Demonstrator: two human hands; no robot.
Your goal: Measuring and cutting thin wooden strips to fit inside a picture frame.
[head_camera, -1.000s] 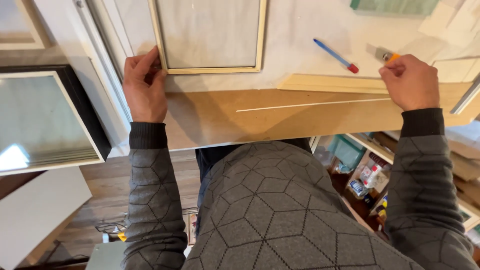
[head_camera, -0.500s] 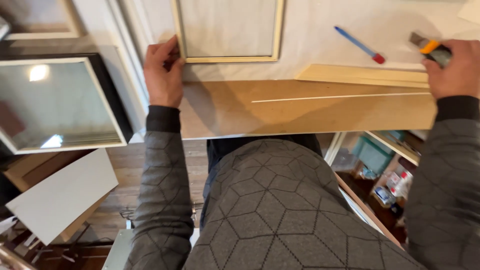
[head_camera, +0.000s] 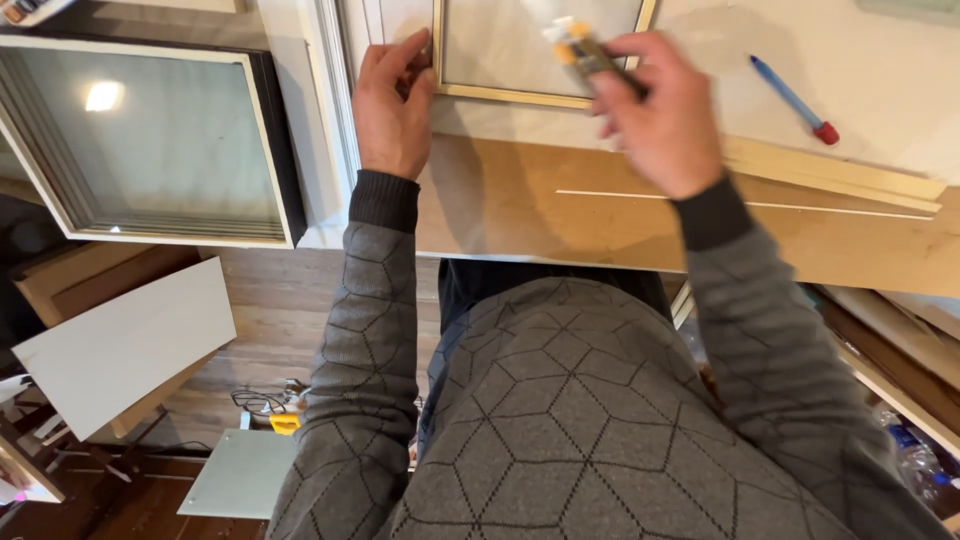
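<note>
The left hand (head_camera: pixel 393 110) rests on the table (head_camera: pixel 520 215), its fingers (head_camera: pixel 405 60) curled against the left edge of the gold picture frame (head_camera: pixel 500 93). The right hand (head_camera: pixel 655 115), blurred, grips what looks like a yellow utility knife (head_camera: pixel 585 55) over the frame's lower edge. A blue pen (head_camera: pixel 793 98) lies nearby.

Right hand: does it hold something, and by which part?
The right hand holds a utility knife by its rear handle; the yellow front end sticks out over the gold frame.
</note>
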